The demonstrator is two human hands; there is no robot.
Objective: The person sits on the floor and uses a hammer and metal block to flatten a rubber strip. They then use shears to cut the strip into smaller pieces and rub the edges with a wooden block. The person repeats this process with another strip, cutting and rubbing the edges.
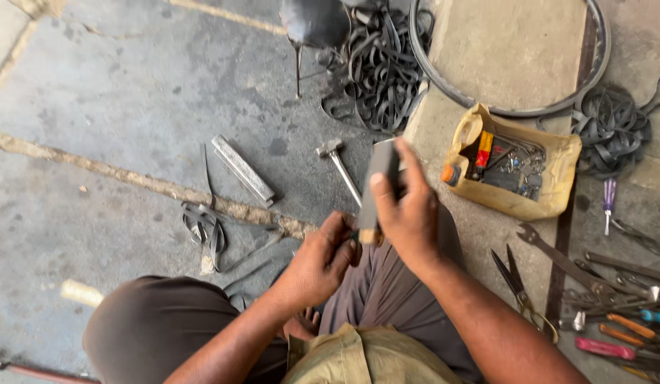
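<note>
My right hand [408,210] is wrapped around a flat grey bar-shaped tool [378,171] with a wooden end, held upright over my lap. My left hand [321,259] is closed at the lower end of the same tool, fingers curled near the wooden part. What the left fingers pinch is hidden. A small hammer [337,165] lies on the concrete floor just beyond my hands.
A yellow tray [557,192] of small tools sits to the right, below a bicycle rim [501,107]. Scissors [518,288], a wrench [561,262] and screwdrivers [629,327] lie at right. Rubber strips [380,64] pile at the top; a metal bar [243,169] lies left.
</note>
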